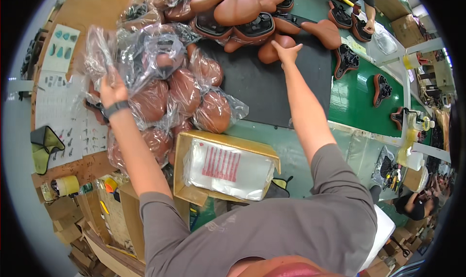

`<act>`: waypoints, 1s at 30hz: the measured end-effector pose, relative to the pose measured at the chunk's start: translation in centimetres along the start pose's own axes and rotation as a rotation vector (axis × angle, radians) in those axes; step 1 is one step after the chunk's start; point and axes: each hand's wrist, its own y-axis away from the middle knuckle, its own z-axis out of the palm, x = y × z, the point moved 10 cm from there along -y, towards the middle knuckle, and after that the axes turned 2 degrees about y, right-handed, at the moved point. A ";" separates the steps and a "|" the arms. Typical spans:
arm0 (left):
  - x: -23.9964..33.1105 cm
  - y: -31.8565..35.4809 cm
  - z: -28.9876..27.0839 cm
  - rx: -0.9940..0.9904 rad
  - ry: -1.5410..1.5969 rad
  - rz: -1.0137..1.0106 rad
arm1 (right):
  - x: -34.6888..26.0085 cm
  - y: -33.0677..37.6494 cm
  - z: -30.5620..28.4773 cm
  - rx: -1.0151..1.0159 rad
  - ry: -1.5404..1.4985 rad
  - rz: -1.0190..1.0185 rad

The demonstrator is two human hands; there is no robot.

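My left hand point(112, 87), with a dark band on its wrist, is closed on a transparent plastic bag point(99, 51), slightly blurred, at the left of a heap of bagged saddles. Whether that bag contains anything, I cannot tell. Farther right, my right hand point(288, 54) grips a brown bicycle saddle point(273, 50) by its narrow end, over the black mat point(252, 90). Just beyond it lies a pile of unwrapped brown saddles point(238, 8), some showing black undersides. Brown saddles in plastic point(184, 90) fill the space between my arms.
An open cardboard box point(228, 137) with flat white plastic bags point(228, 168) stands before me. Saddles with black undersides point(382, 90) lie on the green surface at right. At the far right, another person's hand point(370, 27) touches a saddle; their other hand holds a yellow-handled hammer point(346, 1).
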 end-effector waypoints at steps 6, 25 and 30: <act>-7.9 29.2 -3.9 -0.116 -0.942 0.501 | 8.4 5.0 -5.5 -0.400 -0.384 0.090; -34.3 65.0 -25.4 -0.934 -1.698 0.326 | 31.7 43.5 -51.4 -0.531 1.238 -0.479; -35.2 64.2 -28.8 -0.896 -1.673 0.218 | 38.1 44.7 -48.8 -0.728 1.094 -0.338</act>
